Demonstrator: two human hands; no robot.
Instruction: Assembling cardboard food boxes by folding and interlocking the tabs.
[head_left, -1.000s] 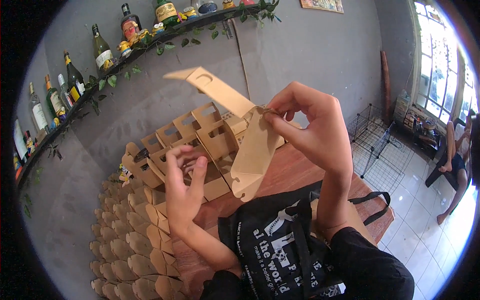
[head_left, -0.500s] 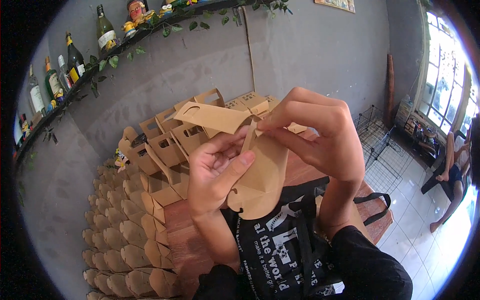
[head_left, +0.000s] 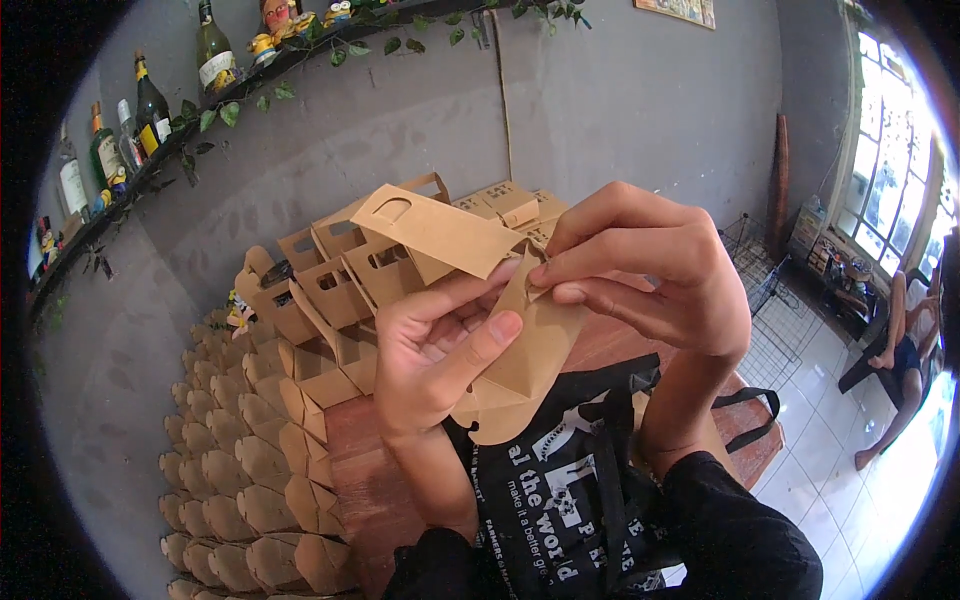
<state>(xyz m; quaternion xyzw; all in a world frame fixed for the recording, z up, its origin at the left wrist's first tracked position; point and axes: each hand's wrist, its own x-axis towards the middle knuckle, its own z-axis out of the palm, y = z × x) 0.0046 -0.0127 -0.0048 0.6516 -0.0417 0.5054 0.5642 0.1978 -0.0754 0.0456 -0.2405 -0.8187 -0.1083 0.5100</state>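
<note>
A brown cardboard box (head_left: 538, 345), partly folded, is held up over my lap. One long panel with a curved cut-out slot (head_left: 432, 226) sticks out toward the far left, and a rounded flap hangs at its near end. My left hand (head_left: 428, 352) grips the box's left side, thumb on the outer face and the other fingers behind. At the upper corner, my right hand (head_left: 655, 275) pinches a small folded tab between thumb and fingertips. The inside of that corner is hidden by my fingers.
Handled cardboard boxes (head_left: 325, 285) stand on the reddish wooden table (head_left: 362, 480), with printed boxes (head_left: 505, 200) behind. Many nested cardboard pieces (head_left: 235, 465) fill the left. A black bag (head_left: 560, 500) covers my lap. A wire cage (head_left: 765, 310) and a seated person (head_left: 900, 350) are at right.
The box has tilted, its near rounded flap bending further under. My right hand has shifted slightly right and down, still pinching the corner; my left hand keeps its grip.
</note>
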